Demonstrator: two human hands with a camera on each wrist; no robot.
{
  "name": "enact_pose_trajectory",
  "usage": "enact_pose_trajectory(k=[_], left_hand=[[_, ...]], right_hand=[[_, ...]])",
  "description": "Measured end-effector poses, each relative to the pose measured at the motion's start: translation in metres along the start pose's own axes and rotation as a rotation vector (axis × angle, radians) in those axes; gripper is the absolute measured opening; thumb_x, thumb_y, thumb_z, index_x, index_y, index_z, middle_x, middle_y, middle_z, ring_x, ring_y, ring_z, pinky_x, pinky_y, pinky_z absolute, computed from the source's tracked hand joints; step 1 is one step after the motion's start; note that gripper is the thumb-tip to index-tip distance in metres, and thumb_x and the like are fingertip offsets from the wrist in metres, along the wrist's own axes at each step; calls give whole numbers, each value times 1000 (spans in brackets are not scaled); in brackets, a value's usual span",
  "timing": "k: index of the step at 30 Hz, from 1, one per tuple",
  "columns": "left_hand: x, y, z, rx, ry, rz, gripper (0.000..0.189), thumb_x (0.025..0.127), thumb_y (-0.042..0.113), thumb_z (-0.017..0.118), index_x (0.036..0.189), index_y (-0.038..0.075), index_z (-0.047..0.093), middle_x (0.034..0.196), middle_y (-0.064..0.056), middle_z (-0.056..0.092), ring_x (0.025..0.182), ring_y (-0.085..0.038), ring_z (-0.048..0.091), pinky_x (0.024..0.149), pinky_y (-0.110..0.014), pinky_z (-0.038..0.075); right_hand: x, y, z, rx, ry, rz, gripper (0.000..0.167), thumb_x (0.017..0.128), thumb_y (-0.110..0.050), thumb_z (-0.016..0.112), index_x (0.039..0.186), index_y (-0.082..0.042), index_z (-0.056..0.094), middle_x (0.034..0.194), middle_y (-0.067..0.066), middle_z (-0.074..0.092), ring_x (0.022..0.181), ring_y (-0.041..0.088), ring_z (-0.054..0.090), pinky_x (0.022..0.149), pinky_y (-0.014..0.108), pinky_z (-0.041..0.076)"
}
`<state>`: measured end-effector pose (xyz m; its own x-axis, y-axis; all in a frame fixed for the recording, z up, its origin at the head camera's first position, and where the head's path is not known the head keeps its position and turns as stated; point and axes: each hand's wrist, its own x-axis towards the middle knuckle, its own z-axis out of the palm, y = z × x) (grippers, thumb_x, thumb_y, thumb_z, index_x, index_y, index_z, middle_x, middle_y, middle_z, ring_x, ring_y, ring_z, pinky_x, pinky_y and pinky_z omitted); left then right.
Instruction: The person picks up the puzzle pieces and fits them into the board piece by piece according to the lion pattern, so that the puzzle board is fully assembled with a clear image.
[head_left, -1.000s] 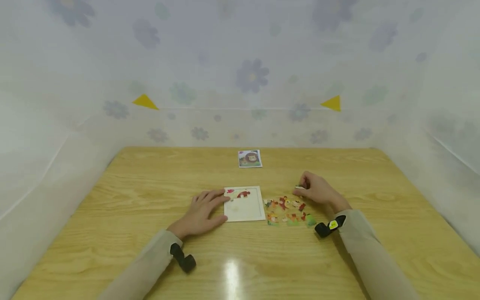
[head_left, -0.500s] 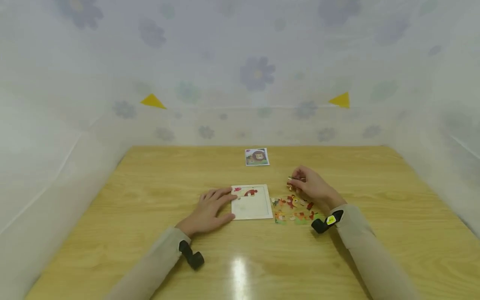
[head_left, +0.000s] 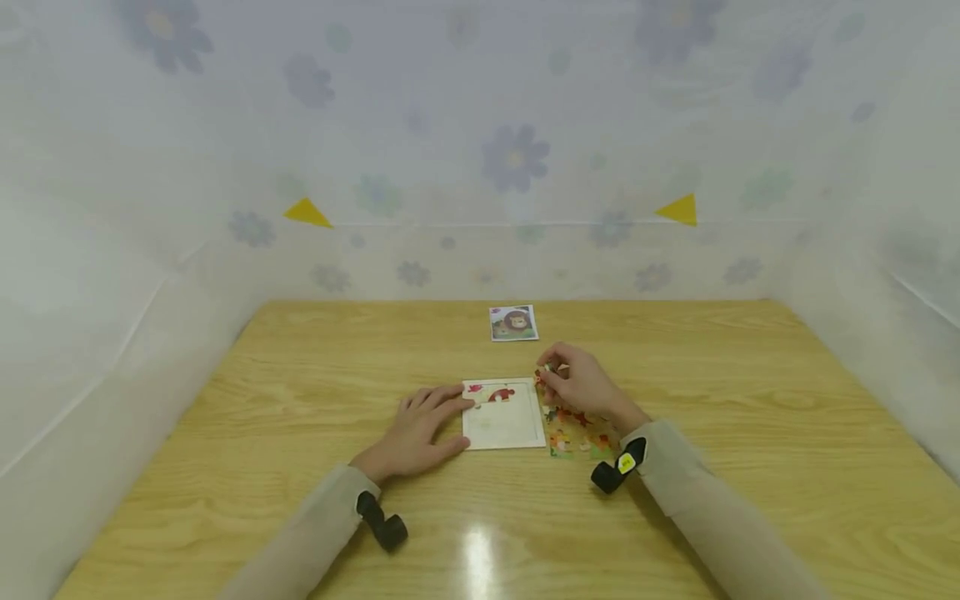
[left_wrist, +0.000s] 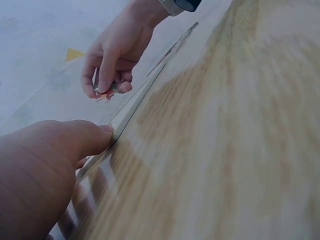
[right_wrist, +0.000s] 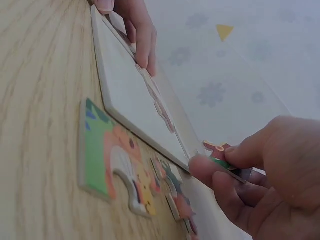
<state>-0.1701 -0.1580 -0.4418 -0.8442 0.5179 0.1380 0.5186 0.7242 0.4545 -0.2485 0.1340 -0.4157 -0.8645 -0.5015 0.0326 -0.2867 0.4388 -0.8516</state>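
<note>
On the wood-grain table [head_left: 300, 358], a square puzzle tray [head_left: 504, 427] is lying flat between the two hands, and the work is looking barely begun: placed pieces [head_left: 499, 392], carrying a pink patch and a red-brown arc, are filling only part of the top strip, while the pale base is showing over everything below and, by judgement, most of the picture is remaining to be fitted. Left hand [head_left: 416, 429] is resting at the tray's left side, fingers spreading apart, thumb touching the edge near the lower corner. Right hand [head_left: 585, 385] is holding a puzzle piece [right_wrist: 215, 148] just beyond the tray's upper right corner, thumb and fingers clamping on it; whether a second piece is sitting beneath it, I am not managing to tell. Loose pieces [head_left: 558, 443] are lying just right of the tray, partly under the right hand. Beyond the tray, a picture card [head_left: 513, 323] is showing a lion. Counting: one tray, one card, two hands, at least one piece in the grip; placed pieces are appearing to number at least two, their seams not resolving; loose ones are numbering several, overlap and the hand hiding an exact tally
</note>
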Motion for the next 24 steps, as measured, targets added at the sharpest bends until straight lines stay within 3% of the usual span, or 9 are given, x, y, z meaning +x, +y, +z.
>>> enact_pose_trajectory(k=[4, 9, 17, 24], left_hand=[[3, -1, -3, 3, 6, 12, 56, 92, 42, 58, 142, 19, 48, 153, -7, 36, 134, -33, 34, 102, -57, 25], [4, -1, -6, 13, 7, 20, 56, 92, 43, 57, 142, 19, 48, 152, -8, 37, 134, -33, 34, 102, -58, 25], [5, -2, -6, 30, 17, 17, 55, 92, 43, 58, 141, 19, 50, 151, -7, 38, 133, -32, 36, 102, -57, 26], [9, -1, -4, 27, 27, 30, 56, 92, 44, 57, 142, 21, 49, 152, -5, 37, 132, -31, 37, 101, -55, 27]], right_hand=[[9, -3, 7, -25, 1, 2, 22, 97, -8, 55, 117, 0, 56, 91, 13, 57, 64, 17, 63, 57, 30, 53], [17, -6, 11, -81, -28, -54, 19, 94, -5, 60, 111, 0, 54, 89, 12, 59, 65, 16, 60, 60, 29, 53], [26, -2, 16, -219, -65, -146, 12, 92, -9, 64, 103, -6, 64, 86, 6, 66, 67, 8, 57, 62, 25, 48], [25, -11, 19, -278, -5, -47, 12, 89, -9, 66, 99, -8, 71, 85, 7, 68, 68, 11, 56, 59, 25, 45]])
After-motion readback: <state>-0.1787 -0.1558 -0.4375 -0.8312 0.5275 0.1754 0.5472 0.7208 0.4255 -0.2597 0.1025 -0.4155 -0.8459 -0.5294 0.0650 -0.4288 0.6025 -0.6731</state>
